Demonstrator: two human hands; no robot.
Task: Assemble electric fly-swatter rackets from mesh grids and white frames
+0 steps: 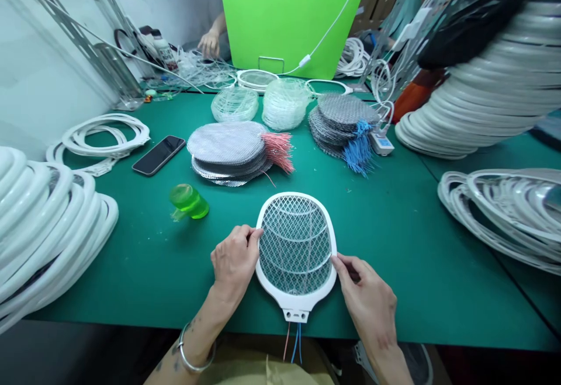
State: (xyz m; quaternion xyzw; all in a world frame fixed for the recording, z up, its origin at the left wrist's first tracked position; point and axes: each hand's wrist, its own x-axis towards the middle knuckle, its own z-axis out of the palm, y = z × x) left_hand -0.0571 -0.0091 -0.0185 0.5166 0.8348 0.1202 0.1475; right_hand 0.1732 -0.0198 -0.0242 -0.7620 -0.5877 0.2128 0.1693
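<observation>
A white mosquito-swatter head (295, 301) with metal mesh inside its frame lies at the front edge of the table. One pink wire and two blue wires hang from its neck. My left hand (236, 255) pinches the frame's left rim between thumb and fingers. On the right rim, my right hand (366, 291) grips with thumb and fingertips. Beyond the frame sits a stack of mesh sheets with pink wires (228, 142). Farther right is a stack of darker mesh sheets with blue wires (344, 110).
Piles of white frames stand at left (56, 227) and right (486, 99). A green cup-like object (189, 201) and a phone (159, 155) lie left of the mesh. Clear plastic ring stacks (287, 103) sit behind. Another person's hand (210, 44) shows beside a green panel (293, 17).
</observation>
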